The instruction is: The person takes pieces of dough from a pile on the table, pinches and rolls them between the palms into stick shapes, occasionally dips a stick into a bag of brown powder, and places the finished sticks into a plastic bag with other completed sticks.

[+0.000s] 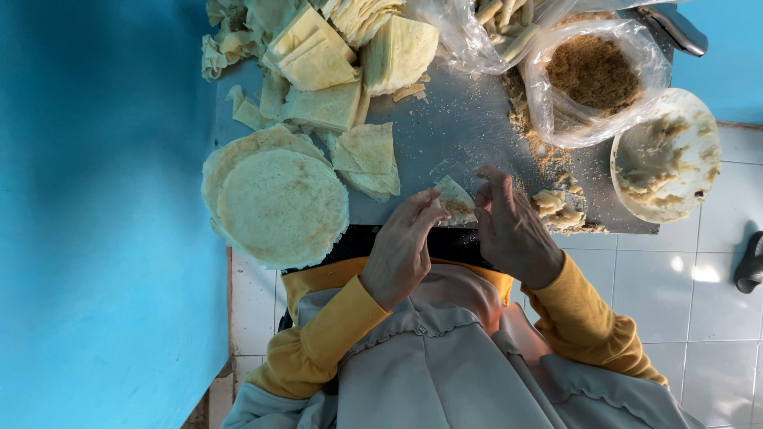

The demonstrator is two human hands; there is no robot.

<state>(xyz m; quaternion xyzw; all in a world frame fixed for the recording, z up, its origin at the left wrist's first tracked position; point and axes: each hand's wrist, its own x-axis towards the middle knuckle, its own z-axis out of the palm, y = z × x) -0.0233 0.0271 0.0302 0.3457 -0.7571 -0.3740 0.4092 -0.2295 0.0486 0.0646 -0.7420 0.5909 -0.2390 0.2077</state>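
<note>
My left hand (pixel 404 248) and my right hand (pixel 511 230) meet at the near edge of a metal table (pixel 465 127). Between their fingertips they pinch a small pale wrapper piece (pixel 455 200) with brown crumb filling on it. The left fingers hold its left edge and the right fingers fold over its right side. A stack of round thin wrappers (pixel 278 206) lies just left of my left hand. Cut wedge-shaped wrappers (pixel 367 159) rest behind it. A lump of pale paste (pixel 559 209) sits right of my right hand.
A plastic bag of brown crumbs (pixel 592 75) and a white bowl smeared with paste (pixel 666 155) stand at the right. Stacks of cut wrappers (pixel 318 56) and a bag of rolled pieces (pixel 501 24) fill the far side. Blue wall at left, tiled floor with a dark sandal (pixel 751 262) at right.
</note>
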